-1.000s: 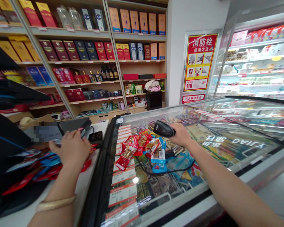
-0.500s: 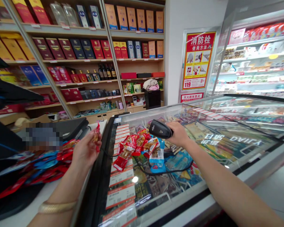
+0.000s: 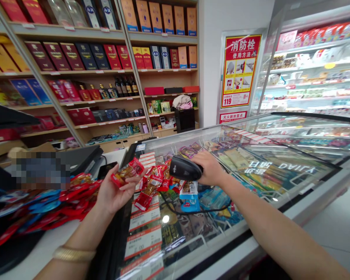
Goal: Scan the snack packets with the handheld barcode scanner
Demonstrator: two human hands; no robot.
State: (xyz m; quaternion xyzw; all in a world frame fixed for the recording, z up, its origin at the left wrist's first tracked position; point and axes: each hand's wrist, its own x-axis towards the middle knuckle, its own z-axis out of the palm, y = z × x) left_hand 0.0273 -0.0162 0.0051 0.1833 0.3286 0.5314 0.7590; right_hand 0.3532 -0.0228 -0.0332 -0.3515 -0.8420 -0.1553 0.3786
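Observation:
My left hand (image 3: pixel 115 192) is closed on a small red snack packet (image 3: pixel 128 171) with a clear window and brown food inside. It holds the packet above the near left edge of the freezer lid. In my right hand (image 3: pixel 208 168) is a black barcode scanner (image 3: pixel 184 168), its head pointing left toward the packet. Beneath the scanner lie several red snack packets (image 3: pixel 151 186) and a blue and white packet (image 3: pixel 190 196) on the glass. The scanner's black cable (image 3: pixel 189 213) loops over the lid. My fingers around the scanner's handle are partly hidden.
A glass-topped freezer (image 3: pixel 280 202) fills the middle and right, with price labels (image 3: pixel 144 241) along its left side. Many red and blue packets (image 3: pixel 55 202) are heaped on the counter at left. Shelves of boxed bottles (image 3: pixel 84 58) and a red poster (image 3: pixel 241 72) stand behind.
My left hand has moved right, bringing its packet closer to the scanner and turning its wide side into view. The scanner has shifted slightly left and lower. The camera view has turned a little.

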